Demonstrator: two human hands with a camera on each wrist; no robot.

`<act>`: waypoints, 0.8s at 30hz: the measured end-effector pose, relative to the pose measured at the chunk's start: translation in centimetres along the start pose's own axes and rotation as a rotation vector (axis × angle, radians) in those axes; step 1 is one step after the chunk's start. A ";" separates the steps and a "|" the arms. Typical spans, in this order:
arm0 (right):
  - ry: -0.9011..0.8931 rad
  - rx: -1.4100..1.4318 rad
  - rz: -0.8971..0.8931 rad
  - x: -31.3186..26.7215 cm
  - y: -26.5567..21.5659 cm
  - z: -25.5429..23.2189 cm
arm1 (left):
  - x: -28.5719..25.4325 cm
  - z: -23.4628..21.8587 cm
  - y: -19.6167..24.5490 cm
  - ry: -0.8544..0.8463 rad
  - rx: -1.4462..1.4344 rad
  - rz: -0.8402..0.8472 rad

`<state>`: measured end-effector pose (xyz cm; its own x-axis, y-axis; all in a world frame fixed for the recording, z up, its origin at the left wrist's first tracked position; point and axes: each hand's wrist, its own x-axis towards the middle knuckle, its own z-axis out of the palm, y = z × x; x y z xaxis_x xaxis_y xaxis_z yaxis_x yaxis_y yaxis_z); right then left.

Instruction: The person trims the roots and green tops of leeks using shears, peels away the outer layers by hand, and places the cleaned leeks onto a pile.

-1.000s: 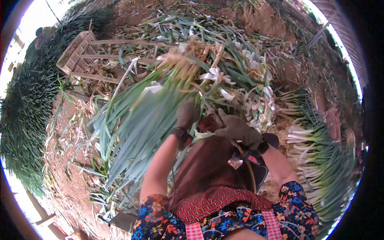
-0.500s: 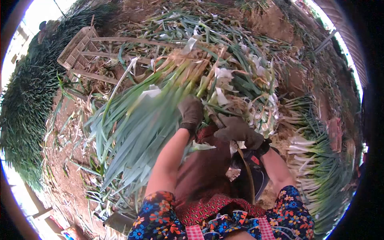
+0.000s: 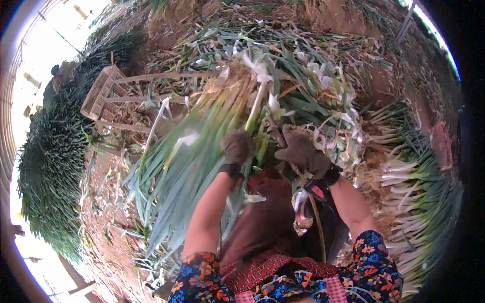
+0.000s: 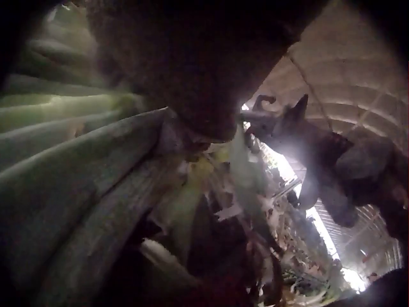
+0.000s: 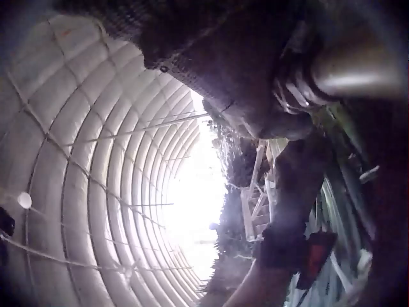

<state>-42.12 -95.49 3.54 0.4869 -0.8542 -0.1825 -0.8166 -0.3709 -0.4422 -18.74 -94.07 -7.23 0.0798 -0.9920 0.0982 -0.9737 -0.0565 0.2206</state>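
My gloved left hand [image 3: 237, 150] grips a long green onion [image 3: 255, 109], its pale stem pointing up and away. Beside it lies a thick heap of uncleaned green onions [image 3: 177, 166], brown roots to the far side and leaves fanning toward the lower left. In the left wrist view, broad leaves [image 4: 77, 173] run out from under the dark glove. Just right of it, my gloved right hand [image 3: 306, 154] holds a hose [image 3: 317, 222] with a slender stem at its front. A ringed, shiny tube end [image 5: 300, 86] shows by the glove in the right wrist view.
Cleaned green onions [image 3: 399, 179] with white stems lie in a row at the right. Peeled leaves and skins [image 3: 323, 81] cover the ground ahead. A crate with wooden slats [image 3: 103, 96] stands at the left, near a large dark-green onion pile [image 3: 50, 166].
The head view has shifted slightly, so the scene sits a bit further right. Loose white skin near the stem has moved up and away. Both hands keep their holds, close together.
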 end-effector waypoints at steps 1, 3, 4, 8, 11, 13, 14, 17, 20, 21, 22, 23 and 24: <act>0.048 -0.032 -0.039 0.0 0.0 0.0 | 0.0 0.7 -0.6 0.081 -0.003 0.058; 0.138 -0.096 -0.114 -0.2 0.1 0.1 | -0.8 -0.1 -0.6 0.048 -0.050 0.109; 0.124 -0.026 -0.045 0.3 0.4 0.3 | -1.1 -0.6 -0.6 0.035 -0.070 0.137; 0.102 0.194 -0.007 2.4 2.5 1.9 | -3.0 -2.6 0.1 0.013 -0.253 0.114; 0.141 0.246 0.001 3.4 3.2 3.1 | -4.2 -3.1 0.2 -0.096 -0.220 0.138; 0.223 0.255 -0.077 4.8 4.8 4.9 | -4.6 -1.9 -0.5 -0.090 -0.171 0.145; 0.288 0.262 -0.181 5.9 6.9 7.2 | -5.0 -1.5 -0.9 -0.118 -0.252 0.117; 0.371 0.253 -0.218 6.5 6.4 7.8 | -5.5 -1.5 -1.7 -0.134 -0.363 0.053; 0.392 0.229 -0.095 4.6 2.7 5.0 | -5.8 -2.0 -1.7 -0.135 -0.307 0.020; 0.401 0.220 -0.054 4.3 2.3 4.5 | -5.6 -1.9 -1.9 -0.193 -0.349 -0.011; 0.332 0.281 -0.052 4.4 2.2 4.1 | -5.5 -1.8 -2.1 -0.250 -0.390 -0.042; 0.261 0.341 -0.052 4.5 1.9 3.3 | -5.5 -2.1 -1.9 -0.256 -0.375 -0.035; 0.189 0.401 -0.054 4.6 1.6 2.5 | -5.7 -2.4 -1.7 -0.262 -0.361 -0.030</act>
<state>-40.43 -99.08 -0.16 0.4299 -0.9029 -0.0027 -0.5886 -0.2780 -0.7592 -17.04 -88.07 -5.80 0.0050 -0.9883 -0.1522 -0.8313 -0.0887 0.5487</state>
